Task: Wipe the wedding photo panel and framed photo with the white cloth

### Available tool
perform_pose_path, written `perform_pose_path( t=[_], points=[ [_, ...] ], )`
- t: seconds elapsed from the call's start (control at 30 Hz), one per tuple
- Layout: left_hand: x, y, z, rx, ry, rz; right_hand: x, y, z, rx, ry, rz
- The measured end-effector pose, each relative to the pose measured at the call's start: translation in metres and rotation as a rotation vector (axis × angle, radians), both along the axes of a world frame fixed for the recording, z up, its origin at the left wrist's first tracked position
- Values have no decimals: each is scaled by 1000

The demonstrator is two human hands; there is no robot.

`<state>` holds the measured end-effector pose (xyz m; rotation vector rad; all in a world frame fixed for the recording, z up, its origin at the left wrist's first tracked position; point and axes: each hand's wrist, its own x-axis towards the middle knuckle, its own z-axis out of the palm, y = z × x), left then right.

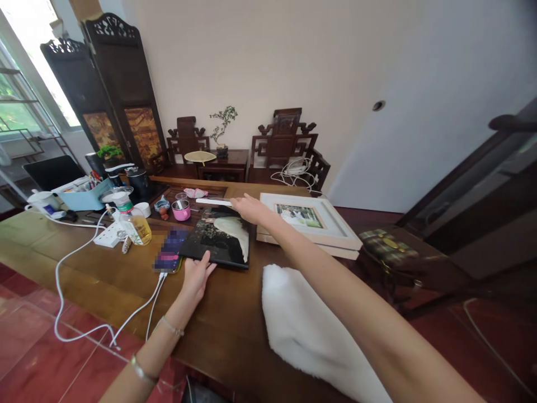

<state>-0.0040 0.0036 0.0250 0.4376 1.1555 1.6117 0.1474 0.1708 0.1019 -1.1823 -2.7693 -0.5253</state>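
My left hand (197, 277) grips the near edge of a dark glossy photo panel (224, 238), thumb on top and the other fingers partly hidden beneath. The panel shows a figure in a pale dress and is held at a slight tilt over the table. Beyond its far edge, my right hand (249, 208) is closed around a thin white strip-like object (213, 201) that points left; its exact kind is unclear. Just right of that hand lies a white-framed photo (300, 215) in a cream box-like frame. Soft white fleecy cloth (302, 324) lies under my right forearm.
A phone (170, 252) with plugged-in cables lies left of the panel. Behind it are a pink cup (181, 210), an oil-like bottle (136, 224) and a white power strip (108, 235). White cables hang over the wooden table's (218, 330) front edge. Carved chairs (285, 140) stand behind.
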Motion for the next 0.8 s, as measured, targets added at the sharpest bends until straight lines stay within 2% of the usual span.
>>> perform_pose_path(
  t=[0.2, 0.4, 0.6, 0.8],
  points=[
    [5, 43, -9, -130, 18, -45, -11, -18, -15, 93, 55, -30],
    [2, 72, -8, -215, 4, -181, -16, -39, -38, 148, 103, -55],
    [1, 92, -15, -245, -5, -260, -16, -51, -59, 118, 103, -44],
    [-2, 96, -18, -198, -27, -292, -9, -52, -69, 55, 79, -23]
  ],
)
